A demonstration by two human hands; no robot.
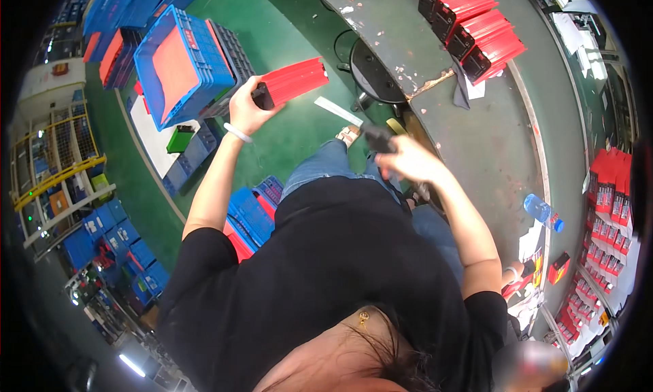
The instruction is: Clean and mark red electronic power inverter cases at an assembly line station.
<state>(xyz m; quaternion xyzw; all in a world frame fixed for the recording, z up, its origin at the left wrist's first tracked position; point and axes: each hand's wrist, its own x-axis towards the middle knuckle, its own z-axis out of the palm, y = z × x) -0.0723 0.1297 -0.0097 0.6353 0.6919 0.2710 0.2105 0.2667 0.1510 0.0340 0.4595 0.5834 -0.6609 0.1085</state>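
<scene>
My left hand (246, 110) is raised and wrapped round the black end of a long red ribbed housing (296, 82). The housing points off to the right, away from my body. In front of my waist, my right hand (413, 161) is closed on a black handheld tool (378, 139), blurred so that its kind is unclear. A pale flat strip (338, 111) shows just beyond the tool's tip; whether it belongs to the tool I cannot tell. The two hands are apart.
A blue crate (197, 59) stands at left, near a green box (180, 139). Several red housings (479, 35) line the worn workbench (462, 130) at right, with a water bottle (537, 207). A black stool (374, 72) is beside it. Another person's hand (510, 275) shows at lower right.
</scene>
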